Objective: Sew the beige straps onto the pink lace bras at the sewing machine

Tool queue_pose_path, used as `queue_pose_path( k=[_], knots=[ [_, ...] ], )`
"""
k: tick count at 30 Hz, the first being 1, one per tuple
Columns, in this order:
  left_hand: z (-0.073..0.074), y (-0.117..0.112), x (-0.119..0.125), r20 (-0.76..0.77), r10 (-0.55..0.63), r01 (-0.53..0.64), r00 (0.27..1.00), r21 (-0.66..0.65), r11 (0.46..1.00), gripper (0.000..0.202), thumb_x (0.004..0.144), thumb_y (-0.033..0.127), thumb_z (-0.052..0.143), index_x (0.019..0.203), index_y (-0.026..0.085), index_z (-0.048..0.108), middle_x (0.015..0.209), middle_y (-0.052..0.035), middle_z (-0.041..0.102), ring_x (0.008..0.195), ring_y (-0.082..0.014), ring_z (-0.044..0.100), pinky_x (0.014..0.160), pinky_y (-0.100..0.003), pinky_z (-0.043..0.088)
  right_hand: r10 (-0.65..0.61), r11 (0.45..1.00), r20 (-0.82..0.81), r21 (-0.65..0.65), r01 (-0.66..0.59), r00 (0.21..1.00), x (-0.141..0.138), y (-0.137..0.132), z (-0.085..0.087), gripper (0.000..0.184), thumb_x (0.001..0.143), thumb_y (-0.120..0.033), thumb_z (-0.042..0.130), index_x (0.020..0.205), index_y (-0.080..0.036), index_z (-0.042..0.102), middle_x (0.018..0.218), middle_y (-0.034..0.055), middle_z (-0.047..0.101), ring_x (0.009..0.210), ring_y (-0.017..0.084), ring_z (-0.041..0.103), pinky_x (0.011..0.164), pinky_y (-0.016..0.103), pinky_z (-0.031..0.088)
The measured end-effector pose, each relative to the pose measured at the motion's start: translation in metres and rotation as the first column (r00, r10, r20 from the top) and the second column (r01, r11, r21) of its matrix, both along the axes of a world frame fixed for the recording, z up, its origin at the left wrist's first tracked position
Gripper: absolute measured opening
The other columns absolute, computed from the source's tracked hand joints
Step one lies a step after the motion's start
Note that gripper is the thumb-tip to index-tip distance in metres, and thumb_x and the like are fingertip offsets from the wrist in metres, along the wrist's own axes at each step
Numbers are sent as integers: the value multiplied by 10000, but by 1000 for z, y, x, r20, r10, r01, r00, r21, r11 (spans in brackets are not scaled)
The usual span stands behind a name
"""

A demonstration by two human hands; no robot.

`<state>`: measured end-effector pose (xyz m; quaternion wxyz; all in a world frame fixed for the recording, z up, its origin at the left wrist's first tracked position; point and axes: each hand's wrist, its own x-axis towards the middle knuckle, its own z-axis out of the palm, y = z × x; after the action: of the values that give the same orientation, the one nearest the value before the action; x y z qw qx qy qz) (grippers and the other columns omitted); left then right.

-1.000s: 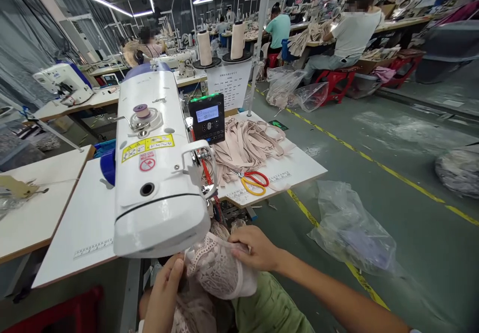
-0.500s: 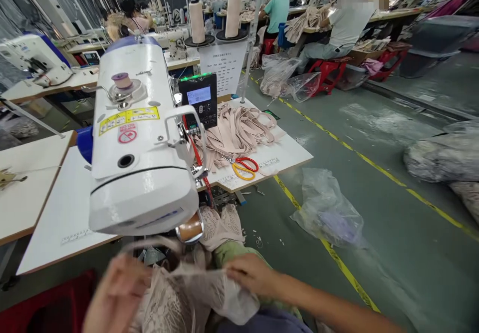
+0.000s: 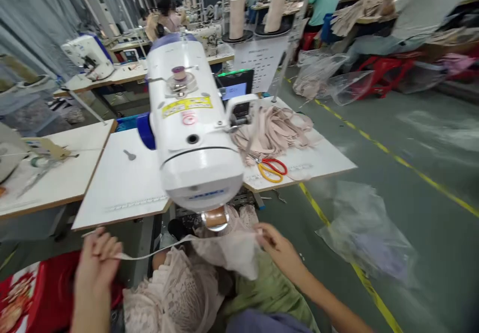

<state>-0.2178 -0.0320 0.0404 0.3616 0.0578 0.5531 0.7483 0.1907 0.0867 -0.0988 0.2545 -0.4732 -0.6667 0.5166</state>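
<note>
My left hand [image 3: 99,250], low at the left, is closed on a narrow pale strap [image 3: 149,256] that runs to the right. My right hand [image 3: 277,247] pinches the corner of a sheer mesh panel [image 3: 232,253], which hangs between the hands and joins the strap. Below lies a beige lace bra [image 3: 175,293] with moulded cups, resting on my lap. Just above the mesh stands the white sewing machine [image 3: 194,158]; more beige lace [image 3: 243,218] shows beneath its arm.
Scissors with red and yellow handles [image 3: 272,169] lie on the machine table [image 3: 322,161] beside a heap of beige strips [image 3: 277,131]. Thread cones [image 3: 277,8] stand behind. Plastic bags [image 3: 366,233] lie on the floor at right. A red stool [image 3: 56,288] is at lower left.
My left hand has moved left and away from the bra, drawing the strap out long. The right hand still pinches the mesh. The camera view has turned left.
</note>
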Motion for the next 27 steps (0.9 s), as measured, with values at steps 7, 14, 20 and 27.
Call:
queue_pose_path(
  k=[7,14,20,27],
  knots=[
    [-42,13,106,31,-440,441,898,-89,893,357,808,505,667,738,171,561,459,127,231,405,-45,169,432,-194,250,188,974,-21,132,-183,982,-45,-13,21,275,956,-417,443,873,-201,591,750,35,617,665,175,562,612,281,418],
    [-30,21,163,-170,-686,619,707,-321,717,308,804,418,710,680,150,622,564,51,449,512,-68,326,499,-213,208,363,922,-227,-53,-383,904,-69,-4,74,362,919,-496,545,1016,-170,669,784,23,642,633,122,520,566,231,379],
    [-22,29,176,-415,-857,598,305,-617,511,351,918,441,499,688,195,597,609,17,506,589,-141,442,569,-251,293,525,848,-81,-36,-529,847,-64,16,102,214,877,-376,637,924,-182,716,728,-4,641,639,116,530,565,215,362],
    [-57,29,179,-399,-760,555,513,-521,649,233,826,453,649,852,222,658,862,-78,665,906,-252,585,812,-324,430,246,967,-90,-48,-251,965,-67,26,59,165,895,-298,519,810,-175,589,743,-2,584,705,142,522,655,262,403]
  ],
)
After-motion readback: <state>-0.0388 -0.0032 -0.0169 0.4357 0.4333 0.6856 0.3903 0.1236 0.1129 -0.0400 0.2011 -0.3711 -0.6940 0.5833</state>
